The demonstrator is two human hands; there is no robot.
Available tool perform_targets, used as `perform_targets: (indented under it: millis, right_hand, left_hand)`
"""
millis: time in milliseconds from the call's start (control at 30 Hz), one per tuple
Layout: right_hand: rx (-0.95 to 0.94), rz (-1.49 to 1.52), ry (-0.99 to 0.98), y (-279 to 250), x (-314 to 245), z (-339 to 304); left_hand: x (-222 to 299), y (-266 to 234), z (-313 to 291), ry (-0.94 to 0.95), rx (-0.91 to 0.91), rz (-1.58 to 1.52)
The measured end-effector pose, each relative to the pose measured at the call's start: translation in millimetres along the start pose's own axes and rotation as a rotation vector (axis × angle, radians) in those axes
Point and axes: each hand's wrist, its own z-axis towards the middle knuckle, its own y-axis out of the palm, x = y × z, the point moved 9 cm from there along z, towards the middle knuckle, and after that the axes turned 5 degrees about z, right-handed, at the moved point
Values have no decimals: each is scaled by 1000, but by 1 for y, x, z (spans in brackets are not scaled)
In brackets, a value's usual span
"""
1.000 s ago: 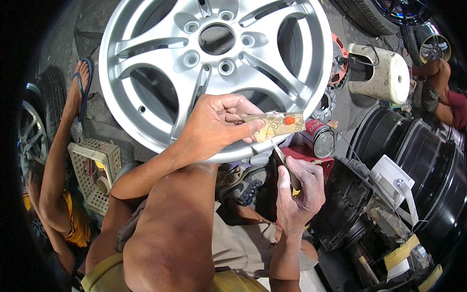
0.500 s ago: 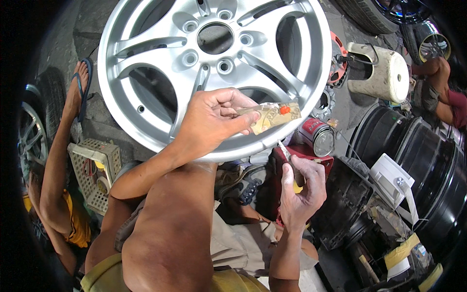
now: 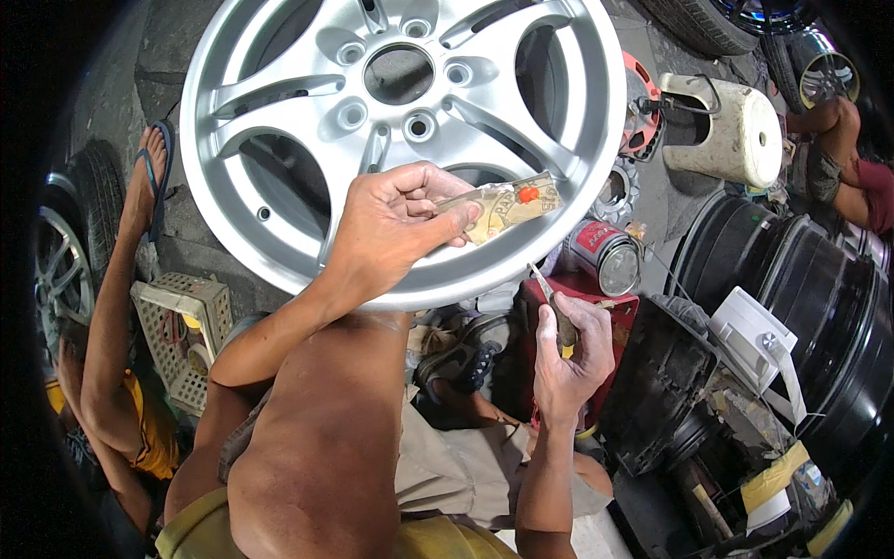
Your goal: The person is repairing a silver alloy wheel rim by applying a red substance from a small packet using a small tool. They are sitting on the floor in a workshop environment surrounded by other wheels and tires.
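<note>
A silver multi-spoke wheel rim (image 3: 358, 154) lies in front of me, partly covered by my left hand. Between the thumb and fingers of my left hand (image 3: 396, 219) is a folded piece of tan sandpaper (image 3: 507, 216) with printing on it. A small orange-red dab of paste (image 3: 529, 195) sits near its far end. My right hand (image 3: 575, 359) is closed round a small putty knife (image 3: 542, 284), whose pale, narrow blade points up toward the rim's lower right edge. The blade and the sandpaper are apart.
A metal can (image 3: 605, 256) and a red box (image 3: 596, 345) stand beside my right hand. Farther right are a cream stool (image 3: 731, 135) and black wheel rims (image 3: 782, 279). At left are a plastic basket (image 3: 182, 335) and another person's sandalled foot (image 3: 154, 158).
The sandpaper in my left hand has tilted, its far end now higher. My right hand has shifted slightly left with the putty knife. The whole view has moved a little.
</note>
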Motion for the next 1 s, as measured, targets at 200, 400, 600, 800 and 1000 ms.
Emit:
perform_targets:
  millis: [200, 400, 600, 800, 1000]
  right_hand:
    - [4, -5, 14, 1, 3, -1]
    - [-5, -6, 12, 4, 4, -1]
    - [-6, -19, 10, 1, 1, -2]
    - [-2, 6, 23, 3, 4, -1]
    - [-16, -29, -12, 3, 4, -1]
  left_hand:
    - [0, 0, 0, 6, -13, -4]
    - [-2, -1, 0, 8, -20, 19]
    - [0, 2, -1, -9, -35, 6]
    - [-2, 2, -1, -10, -36, -7]
    - [-2, 0, -1, -2, -29, 10]
